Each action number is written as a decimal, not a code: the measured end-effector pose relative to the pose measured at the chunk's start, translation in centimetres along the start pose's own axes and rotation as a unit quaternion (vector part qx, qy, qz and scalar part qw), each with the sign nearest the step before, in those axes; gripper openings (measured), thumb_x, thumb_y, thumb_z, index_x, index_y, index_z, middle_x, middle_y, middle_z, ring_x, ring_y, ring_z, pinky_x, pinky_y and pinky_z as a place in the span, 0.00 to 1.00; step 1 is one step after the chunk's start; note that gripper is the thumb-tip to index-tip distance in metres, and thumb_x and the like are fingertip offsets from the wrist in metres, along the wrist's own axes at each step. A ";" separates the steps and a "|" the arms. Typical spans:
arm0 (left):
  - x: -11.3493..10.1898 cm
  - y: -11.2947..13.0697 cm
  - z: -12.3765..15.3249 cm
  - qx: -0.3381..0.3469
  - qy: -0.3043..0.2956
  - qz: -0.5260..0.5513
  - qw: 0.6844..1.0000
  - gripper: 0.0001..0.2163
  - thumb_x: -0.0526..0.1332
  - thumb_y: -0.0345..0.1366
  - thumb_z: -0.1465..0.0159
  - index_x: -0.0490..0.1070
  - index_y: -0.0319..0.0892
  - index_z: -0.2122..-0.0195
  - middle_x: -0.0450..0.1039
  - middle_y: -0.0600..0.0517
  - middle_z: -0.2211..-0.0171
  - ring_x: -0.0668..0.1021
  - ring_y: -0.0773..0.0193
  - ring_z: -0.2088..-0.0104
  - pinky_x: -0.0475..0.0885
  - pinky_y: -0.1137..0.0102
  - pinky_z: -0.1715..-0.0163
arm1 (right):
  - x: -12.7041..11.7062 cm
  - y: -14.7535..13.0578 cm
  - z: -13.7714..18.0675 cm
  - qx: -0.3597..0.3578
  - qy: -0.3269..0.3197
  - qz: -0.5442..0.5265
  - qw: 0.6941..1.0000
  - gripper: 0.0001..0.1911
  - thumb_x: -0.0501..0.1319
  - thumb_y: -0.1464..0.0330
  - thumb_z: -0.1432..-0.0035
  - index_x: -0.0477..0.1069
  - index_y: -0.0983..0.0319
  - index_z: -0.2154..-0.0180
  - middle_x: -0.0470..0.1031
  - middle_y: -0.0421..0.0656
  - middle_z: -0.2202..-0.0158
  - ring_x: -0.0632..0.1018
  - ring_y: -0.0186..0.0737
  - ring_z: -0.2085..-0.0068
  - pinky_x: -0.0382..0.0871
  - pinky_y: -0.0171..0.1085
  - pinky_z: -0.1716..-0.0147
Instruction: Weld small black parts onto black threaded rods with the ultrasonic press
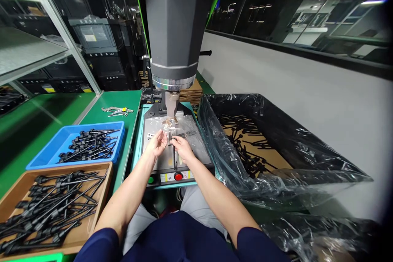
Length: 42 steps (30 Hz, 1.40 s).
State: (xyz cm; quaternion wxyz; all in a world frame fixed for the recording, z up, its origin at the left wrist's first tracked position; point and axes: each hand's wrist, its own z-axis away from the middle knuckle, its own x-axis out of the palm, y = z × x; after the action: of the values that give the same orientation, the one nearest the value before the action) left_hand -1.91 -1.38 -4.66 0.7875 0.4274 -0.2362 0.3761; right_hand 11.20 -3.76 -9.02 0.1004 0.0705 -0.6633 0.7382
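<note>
My right hand pinches the upper end of a black ribbed rod, which points back towards my body over the machine's grey base plate. Beside it, my left hand has its fingers loosely curled and apart, with nothing visible in them. Both hands are just in front of a small metal fixture. Directly above that fixture is the tapered metal horn of a press-like machine. Clear plastic film around the fixture blurs its details.
On the left, a blue tray and a brown tray hold many black rods. Hand tools lie on the green table. At right, a plastic-lined box contains more rods. Red and green buttons face me.
</note>
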 end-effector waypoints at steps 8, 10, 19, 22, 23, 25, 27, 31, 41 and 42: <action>1.7 -0.5 0.7 0.039 -0.032 -0.031 0.998 0.06 0.66 0.23 0.42 0.70 0.37 0.68 0.75 0.53 0.75 0.78 0.72 0.78 0.73 0.83 0.79 | -0.1 -1.9 -2.0 -0.166 0.045 0.029 0.985 0.20 0.67 0.60 0.54 0.72 0.61 0.59 0.76 0.43 0.63 0.76 0.39 0.63 0.71 0.39 0.61; 2.0 -0.4 0.7 0.038 -0.035 -0.035 0.998 0.06 0.66 0.23 0.42 0.70 0.36 0.68 0.74 0.53 0.76 0.77 0.73 0.79 0.73 0.84 0.80 | -0.2 -2.6 -2.5 -0.197 0.060 0.097 0.974 0.18 0.66 0.62 0.52 0.74 0.61 0.58 0.76 0.44 0.61 0.75 0.40 0.61 0.70 0.40 0.58; 2.8 -0.1 0.8 0.033 -0.051 -0.042 0.997 0.07 0.68 0.23 0.43 0.70 0.36 0.70 0.73 0.53 0.77 0.75 0.74 0.81 0.72 0.84 0.83 | 0.7 -4.6 -5.5 -0.271 0.108 0.213 0.932 0.13 0.65 0.65 0.52 0.77 0.61 0.62 0.76 0.46 0.57 0.73 0.45 0.54 0.65 0.42 0.49; 2.8 -0.1 0.8 0.036 -0.055 -0.042 0.997 0.05 0.66 0.23 0.42 0.70 0.35 0.70 0.73 0.53 0.77 0.76 0.74 0.81 0.71 0.84 0.83 | 1.3 -4.6 -7.0 -0.228 0.111 0.179 0.951 0.14 0.66 0.66 0.54 0.76 0.62 0.62 0.77 0.47 0.56 0.74 0.45 0.53 0.65 0.42 0.49; 2.7 -0.1 0.8 0.036 -0.054 -0.042 0.997 0.05 0.65 0.23 0.41 0.70 0.35 0.69 0.73 0.53 0.77 0.76 0.74 0.81 0.71 0.84 0.83 | 1.4 -4.6 -7.4 -0.202 0.096 0.157 0.962 0.16 0.66 0.65 0.54 0.76 0.63 0.61 0.77 0.47 0.57 0.75 0.44 0.55 0.67 0.42 0.51; 2.7 -0.1 0.7 0.037 -0.051 -0.043 0.997 0.04 0.65 0.23 0.41 0.71 0.35 0.69 0.73 0.53 0.77 0.76 0.75 0.81 0.71 0.84 0.82 | 1.5 -4.6 -8.0 -0.160 0.049 0.111 0.980 0.19 0.67 0.63 0.56 0.75 0.64 0.60 0.78 0.46 0.60 0.76 0.43 0.60 0.69 0.41 0.55; 2.6 0.0 0.6 0.035 -0.048 -0.044 0.997 0.05 0.66 0.23 0.42 0.71 0.35 0.69 0.74 0.53 0.76 0.76 0.75 0.81 0.71 0.84 0.82 | 1.3 -4.7 -8.4 -0.147 0.017 0.085 0.985 0.21 0.68 0.60 0.58 0.74 0.64 0.62 0.79 0.44 0.64 0.76 0.41 0.63 0.70 0.40 0.59; 2.5 -0.1 0.7 0.029 -0.040 -0.048 0.998 0.05 0.66 0.23 0.42 0.70 0.35 0.70 0.73 0.53 0.77 0.75 0.75 0.81 0.71 0.85 0.82 | 1.0 -4.7 -8.6 -0.147 0.025 0.088 0.985 0.20 0.70 0.58 0.62 0.71 0.62 0.67 0.77 0.40 0.69 0.76 0.39 0.67 0.69 0.38 0.63; 2.2 -0.5 0.5 0.022 -0.042 -0.056 0.997 0.08 0.70 0.25 0.45 0.70 0.36 0.70 0.72 0.54 0.78 0.74 0.76 0.82 0.69 0.85 0.83 | 0.1 -4.2 -8.1 -0.168 0.001 0.132 0.977 0.23 0.69 0.61 0.55 0.73 0.60 0.56 0.78 0.43 0.59 0.78 0.42 0.57 0.70 0.40 0.54; 2.2 -0.5 0.5 0.021 -0.042 -0.057 0.997 0.08 0.70 0.25 0.45 0.70 0.36 0.71 0.72 0.54 0.78 0.74 0.76 0.82 0.69 0.85 0.83 | 0.0 -4.1 -8.1 -0.176 0.000 0.125 0.976 0.22 0.68 0.60 0.53 0.74 0.60 0.56 0.78 0.43 0.58 0.78 0.43 0.56 0.70 0.40 0.54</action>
State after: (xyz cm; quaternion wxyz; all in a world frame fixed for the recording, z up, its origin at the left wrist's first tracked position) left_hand -0.19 -1.13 -3.19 0.7879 0.4723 -0.2361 0.3168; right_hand 12.39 4.69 -5.93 0.0178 -0.0316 -0.7867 0.6163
